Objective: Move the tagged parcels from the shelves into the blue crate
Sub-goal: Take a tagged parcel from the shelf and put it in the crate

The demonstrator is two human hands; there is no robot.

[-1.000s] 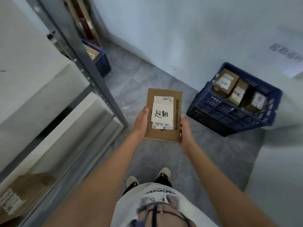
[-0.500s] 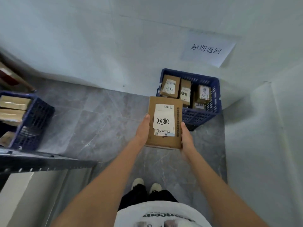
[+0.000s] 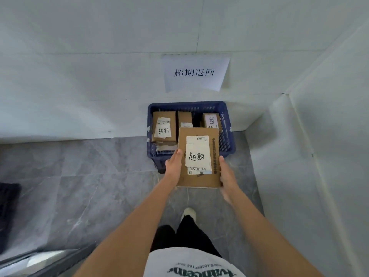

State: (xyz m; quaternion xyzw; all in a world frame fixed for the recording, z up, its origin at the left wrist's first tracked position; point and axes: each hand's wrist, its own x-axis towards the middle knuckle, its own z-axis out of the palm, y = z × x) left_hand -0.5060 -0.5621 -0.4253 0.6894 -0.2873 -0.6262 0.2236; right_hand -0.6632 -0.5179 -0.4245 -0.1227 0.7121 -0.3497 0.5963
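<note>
Grey marble-like floor [image 3: 79,186], white walls [image 3: 79,76]

Both hands, left hand [image 3: 173,164] and right hand [image 3: 227,176], grip a tagged parcel [image 3: 198,157] just before the blue crate [image 3: 226,136] holding other parcels.

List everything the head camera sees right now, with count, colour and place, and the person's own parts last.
Flat brown cardboard parcel with white handwritten tag: one, held in front of the crate.
Blue plastic lattice crate: one, on the floor against the wall.
Brown cardboard parcels in the crate: at least three, tagged white or pink.
White paper wall sign with black characters: one, above the crate.
Grey tiled floor: underfoot.
Grey metal shelf edge: one, bottom left.
White shoe: one showing.
Left hand: holds the parcel's left edge.
Right hand: holds its right edge.
</note>
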